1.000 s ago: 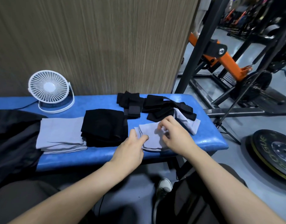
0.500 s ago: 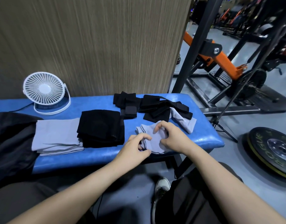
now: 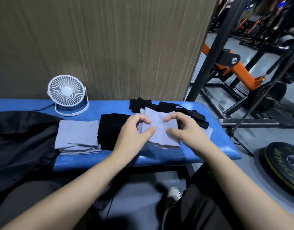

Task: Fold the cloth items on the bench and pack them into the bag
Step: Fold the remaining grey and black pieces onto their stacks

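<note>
Both hands hold the grey cloth (image 3: 161, 130) raised just above the blue table (image 3: 209, 151). The left hand (image 3: 134, 131) pinches its left edge; the right hand (image 3: 186, 128) has its fingers (image 3: 172, 117) curled over the right edge, apparently to align a fold. Folded stacks (image 3: 77, 136) lie to the left, probably awaiting packing.

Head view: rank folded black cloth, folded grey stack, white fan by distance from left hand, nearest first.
From the left hand:
1. Folded black cloth, partly under the hand, just left of it.
2. Folded grey stack, further left on the bench.
3. White fan, back left by the wall.
</note>
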`<state>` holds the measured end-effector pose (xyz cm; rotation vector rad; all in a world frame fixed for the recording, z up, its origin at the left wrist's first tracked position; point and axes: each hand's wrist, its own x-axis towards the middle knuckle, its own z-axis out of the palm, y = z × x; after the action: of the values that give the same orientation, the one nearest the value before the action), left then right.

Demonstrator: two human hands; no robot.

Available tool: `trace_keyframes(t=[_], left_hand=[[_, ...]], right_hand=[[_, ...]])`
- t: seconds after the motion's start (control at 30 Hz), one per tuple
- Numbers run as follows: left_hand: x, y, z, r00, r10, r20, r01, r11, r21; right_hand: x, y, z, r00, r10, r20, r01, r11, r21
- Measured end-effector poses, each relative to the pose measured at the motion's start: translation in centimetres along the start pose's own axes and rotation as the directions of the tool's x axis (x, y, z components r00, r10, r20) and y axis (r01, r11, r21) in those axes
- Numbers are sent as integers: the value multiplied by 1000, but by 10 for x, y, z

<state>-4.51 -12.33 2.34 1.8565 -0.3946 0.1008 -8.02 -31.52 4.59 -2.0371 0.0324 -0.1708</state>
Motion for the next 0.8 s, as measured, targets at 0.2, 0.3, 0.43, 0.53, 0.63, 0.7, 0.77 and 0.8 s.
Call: trace_keyframes(t=[0.2,0.3,0.43,0.53,0.63,0.7,0.77,0.8], left_hand=[[9,-13,-84,977,19,-213,-28,999,-40],[3,-24,-126,954,24,-297,-24,1000,4],[-6,-45,-172,941,-26,-338,66,992,110],[-12,-65,-193,935,-54,-352,144,961,236],[-15,-83,-201,938,-88,-336,207,918,337],[-16,-93,-202,947,-126,-296,238,893,382],[-15,-99,-202,957,-128,-261,231,880,415],[-15,-100,-202,960,-119,-252,221,875,430]], right_hand=[[36,-61,67,986,-130,100,130,991,7],[56,-87,105,968,-197,156,211,974,-77],[79,-105,157,936,-223,273,288,930,-227],[89,-109,189,912,-220,346,337,883,-326],[94,-101,214,898,-203,391,381,803,-458],[96,-92,224,890,-197,411,417,715,-561],[94,-87,228,882,-204,425,458,583,-671],[93,-85,229,880,-210,426,470,511,-719]])
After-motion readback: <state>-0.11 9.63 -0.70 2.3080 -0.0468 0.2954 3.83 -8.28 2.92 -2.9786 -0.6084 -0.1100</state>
